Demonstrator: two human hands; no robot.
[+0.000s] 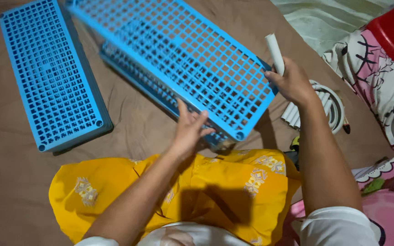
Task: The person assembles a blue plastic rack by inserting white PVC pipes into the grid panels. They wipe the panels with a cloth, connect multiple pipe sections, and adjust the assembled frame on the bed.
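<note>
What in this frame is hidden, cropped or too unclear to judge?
Head view:
- Lower end of the white tube: covered by the right hand.
- Blue grid panel in hand: its far end is cut off by the top edge.
- Second panel underneath: mostly covered by the held one.
- Left hand: palm hidden, so grip or mere touch is unclear.
- Bundle of white tubes: partly behind the right wrist.

Blue plastic grid shelf (178, 59), tilted, near edge resting against the left hand (189, 130), far corner by the right hand (292, 84). White tube (275, 52), upright, gripped in the right hand, touching that shelf corner.
</note>
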